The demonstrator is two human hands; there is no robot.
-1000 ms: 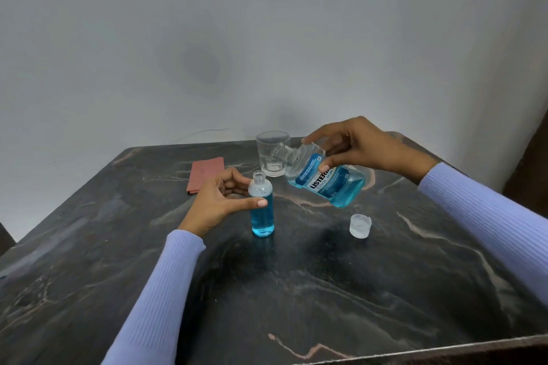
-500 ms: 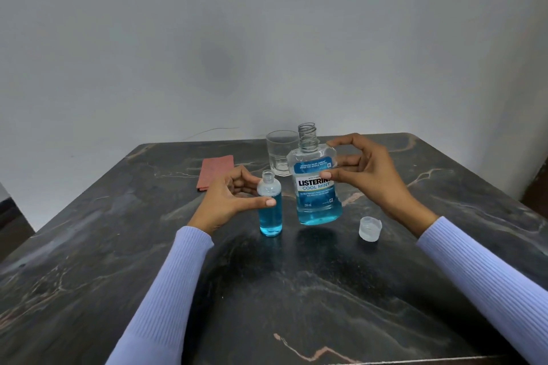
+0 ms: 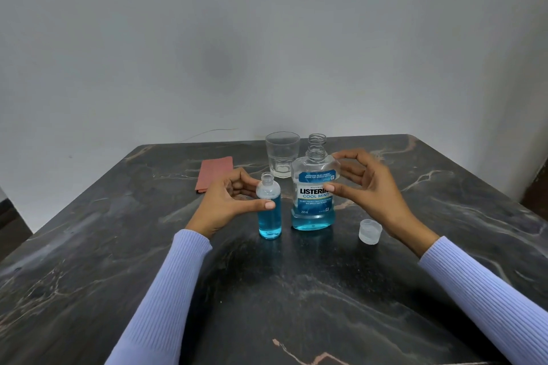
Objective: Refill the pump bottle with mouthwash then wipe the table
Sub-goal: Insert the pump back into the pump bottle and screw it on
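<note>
Small bottle (image 3: pixel 269 210): clear plastic, upright on the table (image 3: pixel 326 299), neck open with no pump fitted, blue liquid up to about its shoulder. Serves as landmark for the entries below.

Left hand (image 3: pixel 228 204): just left of the small bottle, curled round its upper part, thumb tip pressed on the near side below the shoulder, fingers behind; a light pinch on the bottle.

Mouthwash bottle (image 3: pixel 313 195): just right of the small bottle, not touching it. Upright on the table, threaded neck uncapped, blue label reading LISTERINE COOL MINT, blue liquid in the lower part only.

Right hand (image 3: pixel 367 190): right of the mouthwash bottle, fingers spread and curved round its shoulder. Thumb tip lies over the label edge and index tip is at the clear shoulder; whether they press the bottle or merely graze it cannot be told.

Cap (image 3: pixel 370 231): small, translucent, resting on the table to the right of the small bottle, beyond the mouthwash bottle and under the right wrist, apart from both.

Glass (image 3: pixel 281 154): clear tumbler, upright, behind the small bottle and slightly right, looks empty.

Cloth (image 3: pixel 214 173): reddish, folded flat, behind and to the left of the small bottle, partly hidden by the left hand.

Sleeves (image 3: pixel 166 299): pale lilac ribbed knit, on both forearms, nearer the camera than the small bottle.

Table: dark stone with pale veins, set against a plain wall (image 3: pixel 267 38).
</note>
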